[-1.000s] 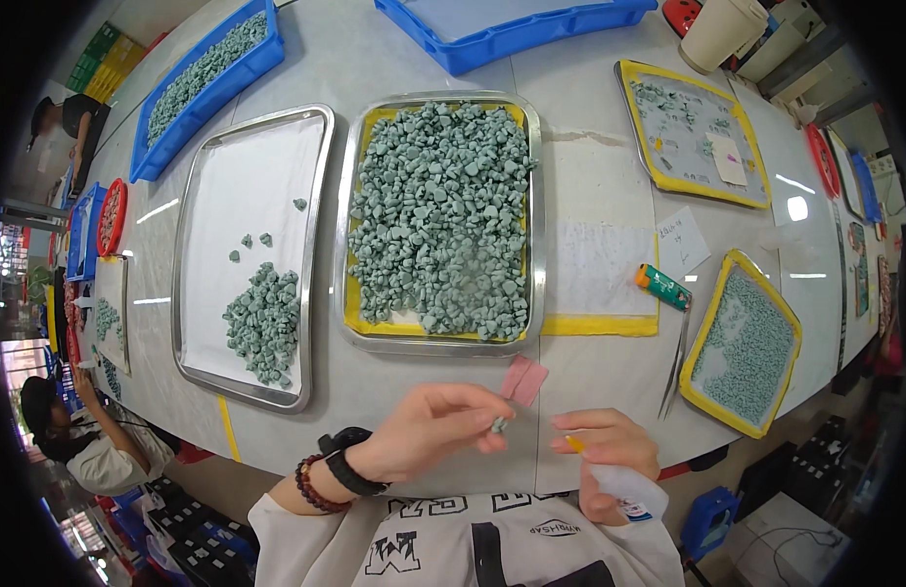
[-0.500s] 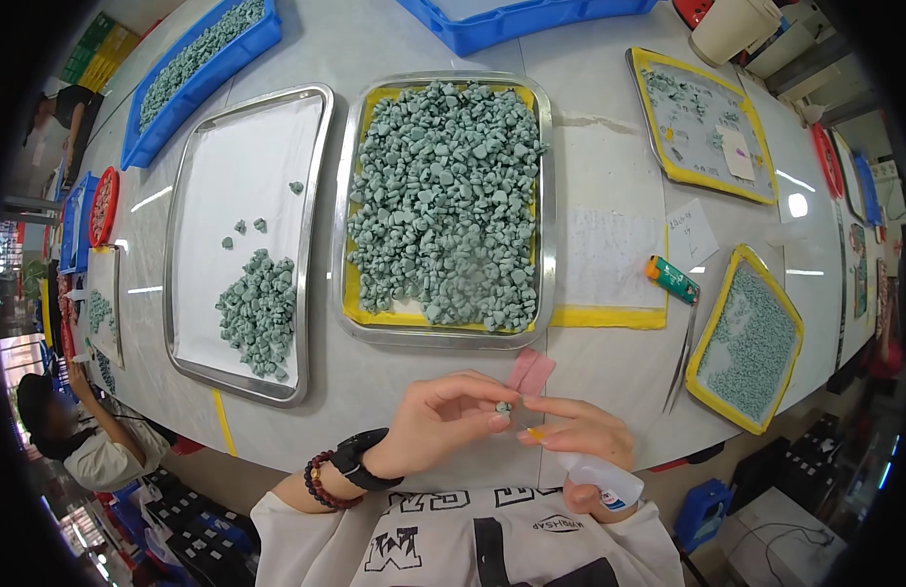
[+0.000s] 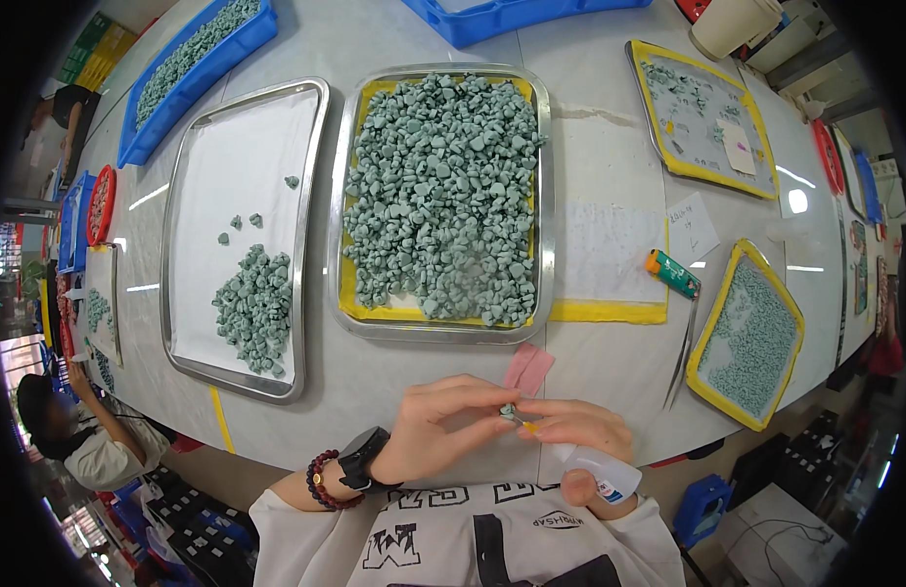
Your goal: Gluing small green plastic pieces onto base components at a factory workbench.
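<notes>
Low in the middle, the fingers of my left hand [image 3: 429, 428] are closed on a small grey-green piece [image 3: 508, 410]. My right hand [image 3: 585, 431] grips a translucent white squeeze bottle [image 3: 611, 474] with a yellow nozzle base. The bottle's thin tip is at or very near the piece; contact is too small to tell. Just beyond the fingers lies a pink cloth [image 3: 529, 372]. Farther out, a metal tray [image 3: 443, 334] holds a heap of similar pieces [image 3: 438, 196]. To its left, a white-lined tray [image 3: 243, 147] carries a smaller pile [image 3: 253, 311] and several loose pieces.
Tweezers [image 3: 682, 354] and a green lighter [image 3: 673, 274] lie at right, beside a yellow-edged tray [image 3: 697, 364] of tiny pieces. Another yellow-edged tray [image 3: 712, 177] stands behind. Blue bins [image 3: 252, 39] are at the back. A person [image 3: 91, 440] works at far left.
My right fingers have shifted slightly, and the bottle has tilted a little, its tip coming closer to the piece. The left hand keeps its hold. The view has shifted slightly.
</notes>
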The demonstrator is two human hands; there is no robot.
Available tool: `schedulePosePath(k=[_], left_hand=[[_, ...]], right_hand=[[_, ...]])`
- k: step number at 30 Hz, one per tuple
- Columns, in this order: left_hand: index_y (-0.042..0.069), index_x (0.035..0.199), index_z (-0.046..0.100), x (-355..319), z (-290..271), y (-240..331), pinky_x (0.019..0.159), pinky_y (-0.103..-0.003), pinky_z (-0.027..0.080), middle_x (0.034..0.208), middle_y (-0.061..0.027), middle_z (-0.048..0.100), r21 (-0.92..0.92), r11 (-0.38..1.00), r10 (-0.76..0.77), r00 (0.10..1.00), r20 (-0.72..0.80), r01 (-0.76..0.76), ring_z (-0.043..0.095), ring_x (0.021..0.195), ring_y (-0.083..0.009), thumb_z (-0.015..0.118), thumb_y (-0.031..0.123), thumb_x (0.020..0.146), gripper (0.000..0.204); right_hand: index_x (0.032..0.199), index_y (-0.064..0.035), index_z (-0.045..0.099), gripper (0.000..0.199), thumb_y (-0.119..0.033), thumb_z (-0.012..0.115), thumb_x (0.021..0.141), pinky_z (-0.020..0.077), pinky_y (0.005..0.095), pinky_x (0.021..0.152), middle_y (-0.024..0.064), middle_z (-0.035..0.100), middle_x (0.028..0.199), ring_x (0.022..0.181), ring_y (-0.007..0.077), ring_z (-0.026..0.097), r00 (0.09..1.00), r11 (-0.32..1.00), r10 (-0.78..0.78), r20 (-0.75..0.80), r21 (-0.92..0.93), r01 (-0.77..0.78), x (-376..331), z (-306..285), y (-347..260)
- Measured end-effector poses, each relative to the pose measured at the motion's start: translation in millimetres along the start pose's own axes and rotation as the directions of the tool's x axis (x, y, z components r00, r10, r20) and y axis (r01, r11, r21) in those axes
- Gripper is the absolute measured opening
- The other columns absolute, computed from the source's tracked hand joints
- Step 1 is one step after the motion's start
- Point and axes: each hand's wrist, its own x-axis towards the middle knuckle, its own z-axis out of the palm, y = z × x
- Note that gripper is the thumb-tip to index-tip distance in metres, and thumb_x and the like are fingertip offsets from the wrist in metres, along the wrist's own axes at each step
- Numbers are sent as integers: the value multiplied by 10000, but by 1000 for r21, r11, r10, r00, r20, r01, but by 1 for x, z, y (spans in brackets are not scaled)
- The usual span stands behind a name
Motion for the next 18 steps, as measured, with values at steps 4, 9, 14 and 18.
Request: schedulePosePath(k=[4,9,14,18], left_hand=[[-18,1054,654,0,0,1,708,-254,525,947,-119,652,-4,1000,-2,1000,6,2,635,824,-160,687,-62,747,312],[-26,1055,650,1,-2,2,731,-263,530,970,-132,649,19,999,30,999,29,-31,639,850,-174,688,-61,745,314],[-24,1056,650,0,-2,2,735,-267,527,973,-134,650,-1,1000,2,1000,23,-2,642,851,-183,692,-60,741,319],[-23,1056,651,0,-3,0,732,-268,523,975,-136,649,-32,999,-34,999,27,35,642,850,-185,687,-63,745,316]], right_hand=[[919,-11,564,486,-489,477,909,544,418,717,156,665,771,851,357,665,1000,1000,3,-12,6,-3,0,1,0],[906,-9,569,492,-493,485,903,543,421,716,156,662,781,855,357,663,999,1000,7,-36,17,-7,-2,4,2],[909,-9,570,495,-497,491,900,540,429,728,162,659,785,862,363,659,1000,1000,2,-15,20,-2,-1,3,3],[917,-7,570,491,-493,500,898,537,436,739,164,656,793,862,366,659,999,998,19,-26,59,-17,-3,2,2]])
